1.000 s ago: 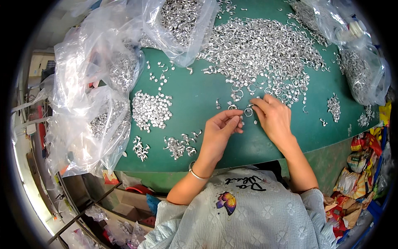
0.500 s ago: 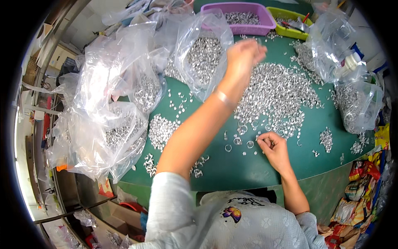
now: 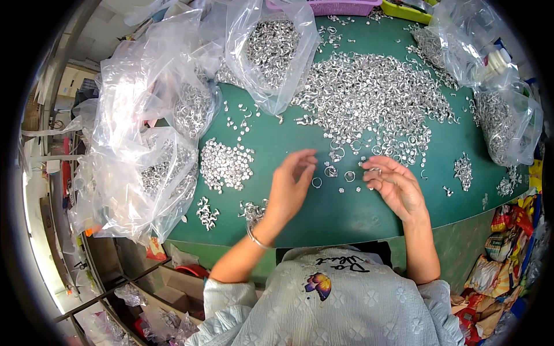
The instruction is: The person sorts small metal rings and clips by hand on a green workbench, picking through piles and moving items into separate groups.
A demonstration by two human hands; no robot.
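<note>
My left hand (image 3: 293,183) hovers over the green table (image 3: 340,222), left of the loose rings, fingers curved and parted from the thumb; nothing shows in it. A metal bracelet (image 3: 256,237) circles that wrist. To its right, my right hand (image 3: 401,187) pinches a small silver ring (image 3: 375,170) at its fingertips. Between the hands lie a few rings (image 3: 350,176) and tiny silver bits (image 3: 341,190). Beyond them spreads a wide heap of silver ring-like pieces (image 3: 375,95). A smaller pile of little round silver pieces (image 3: 225,165) lies left of my left hand.
Clear plastic bags of silver pieces stand at the left (image 3: 135,202), far middle (image 3: 272,95) and right (image 3: 522,144). Purple (image 3: 346,7) and yellow-green (image 3: 407,12) tubs sit at the far edge. Small clusters lie near left (image 3: 206,214) and right (image 3: 463,171).
My left hand has come back from the far side of the heap toward the near middle. My right hand's fingers have spread somewhat, showing a ring. The view has shifted.
</note>
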